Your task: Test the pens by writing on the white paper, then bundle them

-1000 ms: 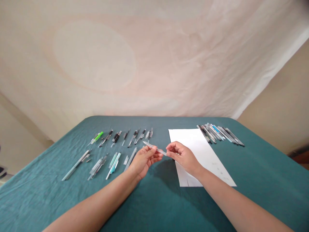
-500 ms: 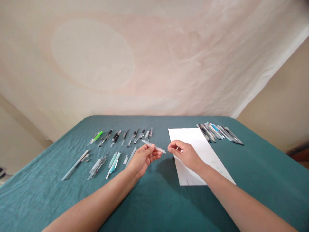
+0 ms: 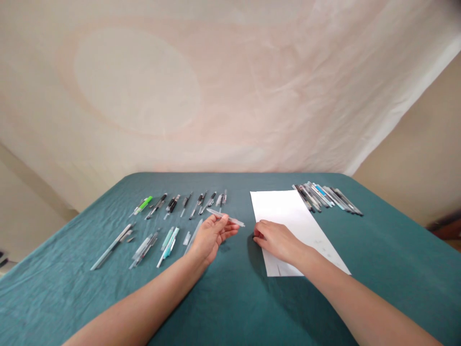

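My left hand [image 3: 212,236] is closed around a slim, whitish translucent pen barrel [image 3: 234,221], which lies slantwise across the fingers above the cloth. My right hand [image 3: 276,239] is down at the left edge of a white sheet of paper [image 3: 284,204], thumb and fingers pinched together. Something small and dark shows at those fingertips, too hidden to name. Just left of my left hand lie a clear barrel [image 3: 194,234] and a short clear piece [image 3: 187,238].
Disassembled pens lie in two rows on the left, among them a green one [image 3: 144,204], a turquoise one [image 3: 169,247] and a long pale one [image 3: 111,247]. Several pens [image 3: 326,197] sit side by side at the back right. A green cloth [image 3: 223,307] covers the table.
My right hand has moved down to the paper's left edge, where a small black piece lay; that piece is now covered. My left hand has shifted slightly left with the barrel.
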Demonstrator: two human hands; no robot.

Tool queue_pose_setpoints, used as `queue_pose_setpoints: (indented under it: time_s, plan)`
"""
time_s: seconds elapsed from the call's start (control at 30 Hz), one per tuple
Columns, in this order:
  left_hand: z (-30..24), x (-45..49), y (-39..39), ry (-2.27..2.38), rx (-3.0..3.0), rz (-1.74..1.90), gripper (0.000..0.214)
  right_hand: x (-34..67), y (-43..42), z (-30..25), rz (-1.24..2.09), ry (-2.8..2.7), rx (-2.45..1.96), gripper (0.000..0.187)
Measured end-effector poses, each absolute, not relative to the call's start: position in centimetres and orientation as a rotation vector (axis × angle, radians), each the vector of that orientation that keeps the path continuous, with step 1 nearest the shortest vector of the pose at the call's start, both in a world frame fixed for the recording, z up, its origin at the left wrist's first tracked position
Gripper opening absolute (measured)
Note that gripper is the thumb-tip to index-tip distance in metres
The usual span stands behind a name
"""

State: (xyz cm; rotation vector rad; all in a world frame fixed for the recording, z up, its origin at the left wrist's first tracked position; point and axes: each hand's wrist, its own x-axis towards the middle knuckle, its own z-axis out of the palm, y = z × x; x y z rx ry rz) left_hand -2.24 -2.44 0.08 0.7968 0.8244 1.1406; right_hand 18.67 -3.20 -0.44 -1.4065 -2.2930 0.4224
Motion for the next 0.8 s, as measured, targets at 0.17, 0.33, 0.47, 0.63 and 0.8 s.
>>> queue_pose_setpoints:
  time_s: [0.17,0.33,0.47,0.63,0.8]
  plan:
    - [0.1,-2.4,-2.3,0.804,0.776,1.174,0.018,17.8,-3.5,1.0,0.815,-1.961,-1.198,0.006]
    - [0.4,-2.4,-2.3,0.753,0.746,1.172,0.016,17.5,-3.6,1.5,1.247,-1.637,-0.975,0.02]
    - [0.6,-2.4,-2.4,0.728,0.736,1.161,0.014,17.5,-3.4,1.4,1.334,-1.587,-0.915,0.025]
    - [0.7,-2.3,-2.4,0.748,0.728,1.163,0.016,17.5,-3.3,1.1,1.3,-1.527,-0.962,0.028]
    - [0.8,-2.1,-2.7,0.756,0.78,1.184,0.019,17.2,-3.7,0.9,1.133,-1.626,-1.071,0.021]
